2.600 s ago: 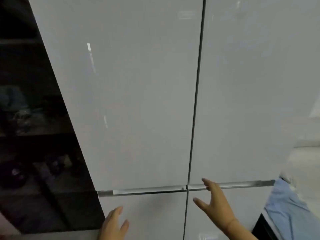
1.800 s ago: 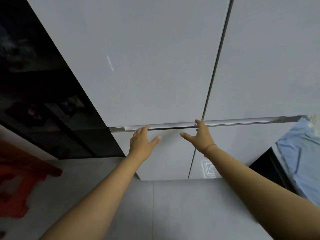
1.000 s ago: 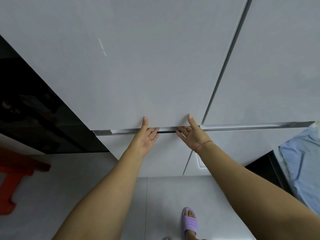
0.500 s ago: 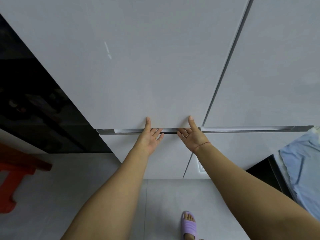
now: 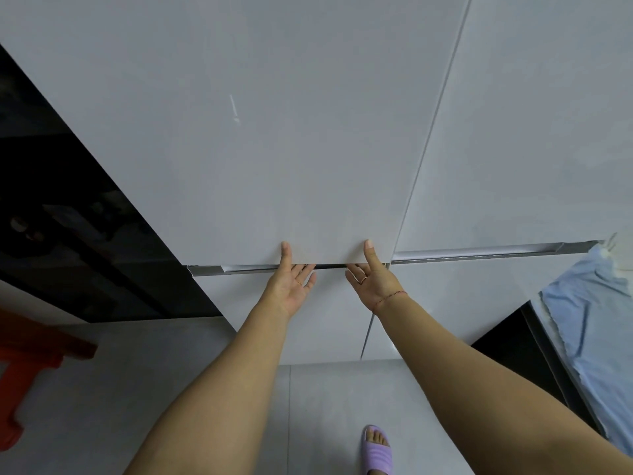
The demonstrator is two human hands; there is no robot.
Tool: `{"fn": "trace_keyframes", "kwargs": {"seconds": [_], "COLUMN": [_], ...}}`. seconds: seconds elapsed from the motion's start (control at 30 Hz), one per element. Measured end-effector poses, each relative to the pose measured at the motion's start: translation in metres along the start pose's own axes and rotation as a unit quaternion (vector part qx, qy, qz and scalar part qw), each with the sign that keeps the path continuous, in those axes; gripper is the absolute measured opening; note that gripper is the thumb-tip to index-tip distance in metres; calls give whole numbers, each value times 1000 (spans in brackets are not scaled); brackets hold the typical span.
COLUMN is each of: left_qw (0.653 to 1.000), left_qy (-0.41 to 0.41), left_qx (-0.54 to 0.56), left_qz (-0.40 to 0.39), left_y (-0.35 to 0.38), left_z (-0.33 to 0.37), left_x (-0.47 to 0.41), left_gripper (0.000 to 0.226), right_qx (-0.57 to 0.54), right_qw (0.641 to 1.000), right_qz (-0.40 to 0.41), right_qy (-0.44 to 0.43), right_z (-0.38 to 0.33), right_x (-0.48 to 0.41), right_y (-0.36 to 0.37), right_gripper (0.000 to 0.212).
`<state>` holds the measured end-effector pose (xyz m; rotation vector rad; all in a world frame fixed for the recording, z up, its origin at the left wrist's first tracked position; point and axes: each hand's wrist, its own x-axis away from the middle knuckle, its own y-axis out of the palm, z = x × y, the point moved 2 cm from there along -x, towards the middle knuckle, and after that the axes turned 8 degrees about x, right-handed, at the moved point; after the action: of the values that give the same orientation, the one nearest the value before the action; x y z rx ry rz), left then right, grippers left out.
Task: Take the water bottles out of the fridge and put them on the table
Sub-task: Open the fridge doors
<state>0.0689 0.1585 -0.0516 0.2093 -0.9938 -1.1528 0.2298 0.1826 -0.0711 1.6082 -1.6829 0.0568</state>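
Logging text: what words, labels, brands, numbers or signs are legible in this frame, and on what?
No legible text anywhere.
The upper left fridge door, its bottom edge gripped by the left hand and right hand: only a pale glare streak, no lettering.
The lower right fridge door: bright speck beside the right forearm, possibly a label, too hidden to read.
The purple slipper and blue cloth: no print visible.

Head camera looks steeply down, close against the fridge (image 5: 308, 132).

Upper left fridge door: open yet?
Shut, apparently: thin seam between upper left door and right door, no inside visible; left hand, right hand hook its lower edge.
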Motion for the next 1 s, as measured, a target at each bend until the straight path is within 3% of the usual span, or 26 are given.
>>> {"fn": "trace_keyframes", "kwargs": {"seconds": [0.43,0.57,0.67,0.8,1.0], "left_qw": [993,967,932,886,849], "left_qy": [-7,25,120,270,365], "left_qx": [-114,-235,-319,-368,-376], "left_qz": [11,93,120,84,66], "left_y": [-23,-21,-6,20,43], "left_z": [-9,-18,-26,-34,-56], "left_x": [77,107,132,178,250], "left_gripper": [67,106,94,87,92], "right_qx": [10,80,125,154,175], "right_qw": [995,990,985,979,967], "right_qz": [-94,-115,-111,-120,-159], "right_qy": [12,13,30,58,96], "right_z": [26,26,32,45,69], "right_x": [103,134,147,163,200], "right_y": [-57,-67,-67,-72,-70], "right_gripper": [45,30,29,37,32]}}
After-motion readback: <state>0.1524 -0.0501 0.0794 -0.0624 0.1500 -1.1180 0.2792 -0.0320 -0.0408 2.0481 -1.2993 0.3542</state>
